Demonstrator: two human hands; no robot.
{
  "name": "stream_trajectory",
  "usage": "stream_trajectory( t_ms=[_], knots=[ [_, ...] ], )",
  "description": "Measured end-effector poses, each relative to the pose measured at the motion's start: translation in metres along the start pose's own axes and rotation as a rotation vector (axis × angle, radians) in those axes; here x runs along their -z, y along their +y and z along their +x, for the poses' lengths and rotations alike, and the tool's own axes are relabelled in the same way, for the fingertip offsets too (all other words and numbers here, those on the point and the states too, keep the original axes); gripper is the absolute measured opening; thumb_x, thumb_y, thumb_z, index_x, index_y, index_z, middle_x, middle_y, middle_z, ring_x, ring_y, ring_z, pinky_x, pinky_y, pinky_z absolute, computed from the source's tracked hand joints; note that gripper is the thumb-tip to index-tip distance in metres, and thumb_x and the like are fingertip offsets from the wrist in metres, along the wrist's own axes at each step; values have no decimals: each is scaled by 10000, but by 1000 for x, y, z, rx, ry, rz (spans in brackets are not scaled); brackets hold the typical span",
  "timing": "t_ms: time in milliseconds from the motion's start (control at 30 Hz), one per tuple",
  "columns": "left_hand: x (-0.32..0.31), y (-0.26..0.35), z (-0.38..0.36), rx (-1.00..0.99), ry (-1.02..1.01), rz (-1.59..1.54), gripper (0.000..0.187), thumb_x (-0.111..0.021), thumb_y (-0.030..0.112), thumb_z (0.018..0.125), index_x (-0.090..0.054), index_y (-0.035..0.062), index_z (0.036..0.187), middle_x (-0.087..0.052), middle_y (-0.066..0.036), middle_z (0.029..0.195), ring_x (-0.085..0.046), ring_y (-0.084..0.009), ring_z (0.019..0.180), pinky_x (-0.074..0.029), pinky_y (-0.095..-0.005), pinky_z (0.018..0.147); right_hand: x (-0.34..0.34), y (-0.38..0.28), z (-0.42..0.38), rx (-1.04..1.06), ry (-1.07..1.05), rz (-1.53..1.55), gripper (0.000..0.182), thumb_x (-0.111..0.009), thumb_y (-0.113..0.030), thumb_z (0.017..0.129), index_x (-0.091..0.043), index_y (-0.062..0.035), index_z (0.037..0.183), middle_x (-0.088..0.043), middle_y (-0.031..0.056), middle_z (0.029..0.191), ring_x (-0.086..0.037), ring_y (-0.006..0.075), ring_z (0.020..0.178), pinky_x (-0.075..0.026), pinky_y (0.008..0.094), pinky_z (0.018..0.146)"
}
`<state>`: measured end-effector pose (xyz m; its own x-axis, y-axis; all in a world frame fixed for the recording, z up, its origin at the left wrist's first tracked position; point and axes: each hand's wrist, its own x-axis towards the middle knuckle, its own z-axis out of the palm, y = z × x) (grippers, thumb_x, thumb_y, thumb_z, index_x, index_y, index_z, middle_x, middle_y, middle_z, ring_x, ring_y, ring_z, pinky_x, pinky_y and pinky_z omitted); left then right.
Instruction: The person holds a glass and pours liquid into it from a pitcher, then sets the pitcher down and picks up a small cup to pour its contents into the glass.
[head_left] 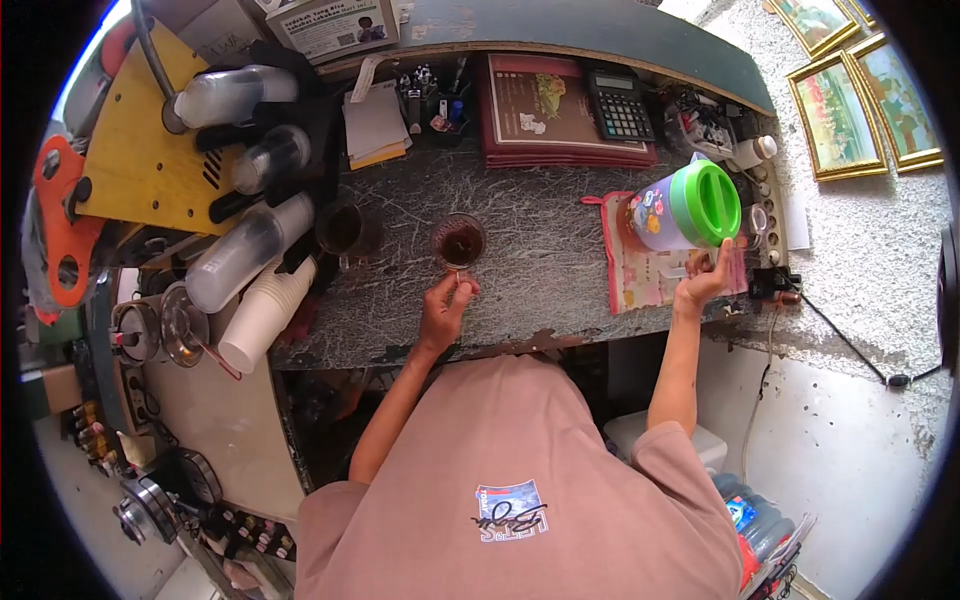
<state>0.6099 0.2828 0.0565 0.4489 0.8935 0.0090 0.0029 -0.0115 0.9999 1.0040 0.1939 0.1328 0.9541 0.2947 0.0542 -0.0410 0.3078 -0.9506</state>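
My left hand (443, 312) is closed on the handle of a clear glass mug (460, 240) that has dark brown liquid in it. At the right, my right hand (705, 283) grips the handle of a plastic pitcher (653, 212) with a bright green lid and a flower pattern. The pitcher is over a pink-edged patterned cloth (625, 290), and brownish liquid shows through its wall. Left of my left hand, another glass mug (340, 230) with dark contents stands on the scratched dark counter (540, 270).
Stacked paper cups (268, 315) and clear plastic cups (250, 250) project from a rack at the left. Along the back lie red menu folders (520, 110), a calculator (620, 106) and papers (377, 122). A black power adapter (772, 284) with a cable sits at the right edge.
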Motion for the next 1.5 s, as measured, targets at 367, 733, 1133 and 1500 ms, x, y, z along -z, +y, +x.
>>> stream_trajectory(
  t_ms=[367,733,1133,1500],
  knots=[
    [-2,16,-5,-37,63,162,170,-633,140,956,-686,8,1050,-714,-112,999,-686,-237,994,-510,-354,876,-8,-6,-37,580,183,-534,412,-622,-318,999,-527,51,1155,-563,133,1067,-560,225,875,-470,357,787],
    [1,31,-15,7,98,382,253,-727,187,893,-700,68,1114,-491,-140,1303,-524,-322,1239,-448,-404,1035,-109,59,-171,167,-981,-732,606,-820,-152,751,-538,-25,1272,-570,154,1223,-573,292,1151,-459,403,995],
    [-7,22,1,-12,239,292,181,-787,148,836,-684,31,929,-326,-256,1544,-432,-404,1392,-394,-461,1111,-155,100,-175,63,-1445,-642,743,-886,-190,679,-549,-76,1331,-663,136,1244,-649,319,1160,-541,423,938],
    [16,37,-54,48,367,288,183,-784,145,837,-685,21,929,-359,-221,1539,-443,-358,1390,-397,-442,1103,-165,93,-221,276,-1538,-561,798,-942,-289,591,-595,-30,1262,-693,163,1177,-696,326,1058,-575,419,865]
  ],
)
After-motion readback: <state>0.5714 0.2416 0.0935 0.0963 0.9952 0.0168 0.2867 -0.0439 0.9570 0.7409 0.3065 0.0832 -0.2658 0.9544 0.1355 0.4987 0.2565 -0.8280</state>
